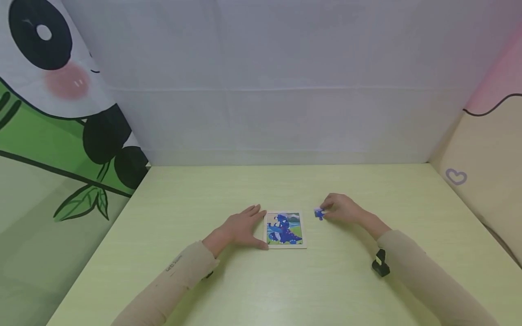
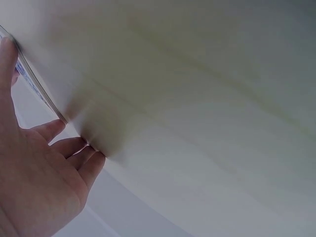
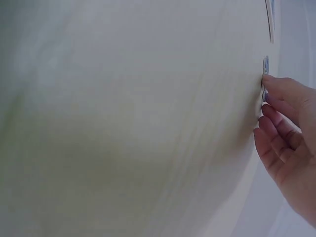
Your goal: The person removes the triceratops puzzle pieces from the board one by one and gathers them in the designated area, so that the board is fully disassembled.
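Observation:
A square jigsaw puzzle (image 1: pixel 284 229) with a blue dinosaur picture and a pale wooden border lies flat on the table. Toward its upper left, a pale bare patch shows inside the picture. My left hand (image 1: pixel 244 227) rests at the puzzle's left side, fingers spread, with the thumb at the lower corner and the index finger near the upper one. To the right of the puzzle, my right hand (image 1: pixel 344 209) pinches a blue puzzle piece (image 1: pixel 319 213) between thumb and fingers. In the right wrist view this piece (image 3: pixel 265 64) appears edge-on, close to the tabletop.
The light wood-grain table (image 1: pixel 253 290) extends around both hands. A pale cloth wall (image 1: pixel 285 117) stands along its back edge. Printed panels with a cartoon figure (image 1: pixel 61 131) and a heart (image 1: pixel 456 176) flank the left and right sides.

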{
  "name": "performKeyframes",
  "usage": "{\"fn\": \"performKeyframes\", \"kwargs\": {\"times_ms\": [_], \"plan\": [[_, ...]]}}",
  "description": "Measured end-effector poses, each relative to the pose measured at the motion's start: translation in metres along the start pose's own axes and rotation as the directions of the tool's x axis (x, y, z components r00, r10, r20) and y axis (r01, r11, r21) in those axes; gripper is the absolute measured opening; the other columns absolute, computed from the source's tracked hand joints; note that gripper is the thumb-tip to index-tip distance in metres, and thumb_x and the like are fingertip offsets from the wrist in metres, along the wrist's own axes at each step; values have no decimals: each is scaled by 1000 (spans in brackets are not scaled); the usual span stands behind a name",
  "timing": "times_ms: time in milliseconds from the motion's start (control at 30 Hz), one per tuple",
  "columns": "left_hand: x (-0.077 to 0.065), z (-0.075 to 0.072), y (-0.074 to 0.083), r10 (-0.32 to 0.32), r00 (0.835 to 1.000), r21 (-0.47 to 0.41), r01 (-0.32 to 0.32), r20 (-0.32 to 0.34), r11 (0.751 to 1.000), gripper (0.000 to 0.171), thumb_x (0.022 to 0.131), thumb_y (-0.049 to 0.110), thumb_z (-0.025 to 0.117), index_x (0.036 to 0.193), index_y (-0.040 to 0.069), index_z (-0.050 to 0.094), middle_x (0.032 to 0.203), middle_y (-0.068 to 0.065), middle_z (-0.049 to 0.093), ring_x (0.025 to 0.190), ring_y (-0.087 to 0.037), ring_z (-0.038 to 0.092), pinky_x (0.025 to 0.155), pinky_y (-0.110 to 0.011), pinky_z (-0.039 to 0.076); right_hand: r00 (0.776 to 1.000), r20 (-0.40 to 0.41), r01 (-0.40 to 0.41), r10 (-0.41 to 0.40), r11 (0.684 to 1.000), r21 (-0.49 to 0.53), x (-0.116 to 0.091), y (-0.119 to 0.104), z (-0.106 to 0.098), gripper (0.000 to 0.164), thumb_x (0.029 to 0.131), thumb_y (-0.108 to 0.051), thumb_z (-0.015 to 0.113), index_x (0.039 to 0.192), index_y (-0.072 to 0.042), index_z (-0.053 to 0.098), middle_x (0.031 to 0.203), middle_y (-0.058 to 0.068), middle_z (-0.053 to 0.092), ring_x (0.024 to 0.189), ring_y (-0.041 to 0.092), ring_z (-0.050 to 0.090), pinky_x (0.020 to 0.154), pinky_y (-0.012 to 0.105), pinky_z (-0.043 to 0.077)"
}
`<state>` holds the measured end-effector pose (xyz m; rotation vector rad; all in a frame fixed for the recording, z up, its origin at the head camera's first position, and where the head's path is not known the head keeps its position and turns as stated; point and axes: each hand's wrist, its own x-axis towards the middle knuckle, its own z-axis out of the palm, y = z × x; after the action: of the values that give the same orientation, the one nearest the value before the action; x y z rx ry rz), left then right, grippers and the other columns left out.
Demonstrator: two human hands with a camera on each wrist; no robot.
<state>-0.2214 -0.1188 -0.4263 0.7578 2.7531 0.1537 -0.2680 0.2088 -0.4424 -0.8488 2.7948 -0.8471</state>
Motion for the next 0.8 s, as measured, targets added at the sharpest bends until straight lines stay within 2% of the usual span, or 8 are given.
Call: {"fn": "performKeyframes", "kwargs": {"times_ms": [433, 633, 800], "plan": [[1, 2, -2, 9, 1000, -11, -9, -16, 1000, 104, 64, 71, 61, 144, 13, 27, 150, -10, 18, 138, -26, 15, 102, -48, 30, 1000, -7, -30, 30, 999, 16, -2, 1, 1, 25, 74, -9, 72, 97, 1, 69, 89, 3, 61, 82, 17, 55, 74, 33, 47], [2, 3, -4, -4, 1000, 2, 4, -14, 1000, 105, 64, 72, 61, 144, 13, 26, 150, -10, 17, 138, -25, 14, 104, -46, 29, 1000, -1, -26, 27, 999, 23, -2, -2, -2, 26, 75, -10, 72, 99, 1, 69, 90, 4, 62, 84, 19, 55, 75, 36, 47], [4, 5, -3, -6, 1000, 1, 6, -9, 1000, 105, 64, 72, 60, 144, 14, 26, 150, -9, 16, 138, -25, 14, 104, -45, 29, 998, 14, -59, 59, 998, 22, -2, -1, -3, 29, 75, -10, 72, 101, 2, 68, 93, 6, 62, 86, 20, 56, 77, 37, 47]]}}
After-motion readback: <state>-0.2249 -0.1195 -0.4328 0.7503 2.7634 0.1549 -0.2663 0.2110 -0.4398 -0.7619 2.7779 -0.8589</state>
